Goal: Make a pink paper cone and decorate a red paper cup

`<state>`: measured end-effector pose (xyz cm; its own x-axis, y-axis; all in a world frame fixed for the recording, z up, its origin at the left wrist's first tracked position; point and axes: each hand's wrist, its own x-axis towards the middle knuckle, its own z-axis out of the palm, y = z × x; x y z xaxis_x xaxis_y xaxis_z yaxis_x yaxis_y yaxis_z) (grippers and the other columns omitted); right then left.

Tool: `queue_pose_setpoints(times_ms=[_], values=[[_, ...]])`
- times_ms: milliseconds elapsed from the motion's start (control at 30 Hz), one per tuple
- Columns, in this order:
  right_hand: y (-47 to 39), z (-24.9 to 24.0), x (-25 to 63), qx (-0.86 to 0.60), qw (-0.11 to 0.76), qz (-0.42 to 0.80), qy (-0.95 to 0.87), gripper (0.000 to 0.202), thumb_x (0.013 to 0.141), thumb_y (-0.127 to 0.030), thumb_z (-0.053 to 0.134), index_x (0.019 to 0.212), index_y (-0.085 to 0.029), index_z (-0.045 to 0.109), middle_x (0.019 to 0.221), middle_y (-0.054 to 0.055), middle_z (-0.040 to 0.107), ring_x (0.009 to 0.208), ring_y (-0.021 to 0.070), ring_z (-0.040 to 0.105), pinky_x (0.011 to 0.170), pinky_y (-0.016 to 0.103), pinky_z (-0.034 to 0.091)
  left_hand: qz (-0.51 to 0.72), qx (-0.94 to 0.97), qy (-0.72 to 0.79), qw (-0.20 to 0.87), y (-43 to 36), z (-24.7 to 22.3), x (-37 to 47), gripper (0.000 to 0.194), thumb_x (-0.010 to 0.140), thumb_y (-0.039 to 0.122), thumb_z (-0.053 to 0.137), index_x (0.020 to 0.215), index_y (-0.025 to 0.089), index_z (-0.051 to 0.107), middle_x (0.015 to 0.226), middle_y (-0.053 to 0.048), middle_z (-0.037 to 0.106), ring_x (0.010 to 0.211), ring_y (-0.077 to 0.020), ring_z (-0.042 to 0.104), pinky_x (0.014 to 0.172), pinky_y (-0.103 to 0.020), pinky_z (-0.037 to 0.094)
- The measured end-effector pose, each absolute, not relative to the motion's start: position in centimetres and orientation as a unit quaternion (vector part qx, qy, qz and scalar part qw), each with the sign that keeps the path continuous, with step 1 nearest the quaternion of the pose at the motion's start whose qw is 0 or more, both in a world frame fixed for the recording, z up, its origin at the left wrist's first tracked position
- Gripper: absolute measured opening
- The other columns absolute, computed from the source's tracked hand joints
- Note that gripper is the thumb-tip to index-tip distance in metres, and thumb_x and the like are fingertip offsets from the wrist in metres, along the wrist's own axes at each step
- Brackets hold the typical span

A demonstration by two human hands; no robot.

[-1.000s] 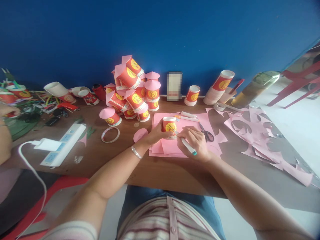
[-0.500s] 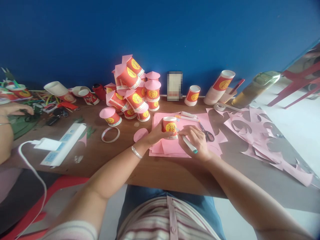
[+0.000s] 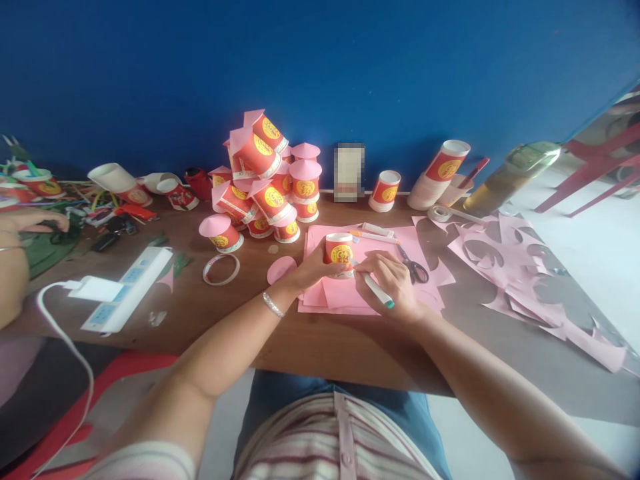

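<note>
A red paper cup [image 3: 339, 253] with a yellow round emblem stands upright over pink paper sheets [image 3: 345, 303]. My left hand [image 3: 315, 265] is closed around its left side. In my right hand [image 3: 390, 280] is a white marker [image 3: 376, 289] with a green end, its tip at the cup's lower right side. Purple-handled scissors [image 3: 418, 269] lie just beyond my right hand. An orange-and-white pen [image 3: 375, 236] rests at the back of the sheets. To the left of the sheets is a pink paper disc [image 3: 281, 270].
Stacked red cups with pink cone tops [image 3: 270, 200] stand at the back left. A tape roll [image 3: 221, 269] and a white power strip [image 3: 127, 290] lie left. Pink paper scraps [image 3: 530, 280] cover the right side, before a bottle [image 3: 515, 177]. Another person's hand [image 3: 43, 220] is far left.
The marker in my right hand has shifted very slightly along the cup's side. My left hand and the cup stay in place. The other person's hand has moved a little.
</note>
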<state>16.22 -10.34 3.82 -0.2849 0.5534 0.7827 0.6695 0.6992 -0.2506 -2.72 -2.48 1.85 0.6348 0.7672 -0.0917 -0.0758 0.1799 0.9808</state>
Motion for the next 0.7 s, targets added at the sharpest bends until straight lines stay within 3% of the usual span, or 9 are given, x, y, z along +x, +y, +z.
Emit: queue_pose_setpoints(times_ms=[133,333,700], values=[[-10.34,3.86,16.09,-0.373,0.464,-0.077,-0.8,0.021,0.089,-0.004,0.057,0.092,-0.025,0.059,0.074,-0.001,0.067,0.068,0.0185,0.068,0.074,0.037,0.058,0.296,0.562,0.313,0.706,-2.47,1.69,-2.77,0.066,0.075,0.037,0.087,0.13,0.023,0.052,0.116,-0.005,0.062,0.111,-0.024,0.061,0.088,-0.036,0.055],[-10.51,3.81,16.15,-0.378,0.461,-0.04,-0.802,0.022,0.086,-0.003,0.057,0.09,-0.025,0.059,0.075,-0.001,0.067,0.067,0.0178,0.065,0.082,0.041,0.059,0.299,0.588,0.302,0.689,-2.19,1.51,-2.79,0.057,0.075,0.039,0.087,0.119,0.02,0.057,0.11,-0.005,0.064,0.103,-0.0226,0.062,0.086,-0.035,0.054],[-10.33,3.74,16.17,-0.367,0.476,-0.085,-0.795,0.024,0.086,-0.003,0.056,0.091,-0.026,0.057,0.07,-0.002,0.064,0.064,0.0176,0.063,0.081,0.04,0.059,0.305,0.567,0.294,0.707,-2.18,1.26,-2.79,0.058,0.076,0.034,0.087,0.124,0.022,0.057,0.112,-0.005,0.065,0.106,-0.0223,0.063,0.089,-0.035,0.054]])
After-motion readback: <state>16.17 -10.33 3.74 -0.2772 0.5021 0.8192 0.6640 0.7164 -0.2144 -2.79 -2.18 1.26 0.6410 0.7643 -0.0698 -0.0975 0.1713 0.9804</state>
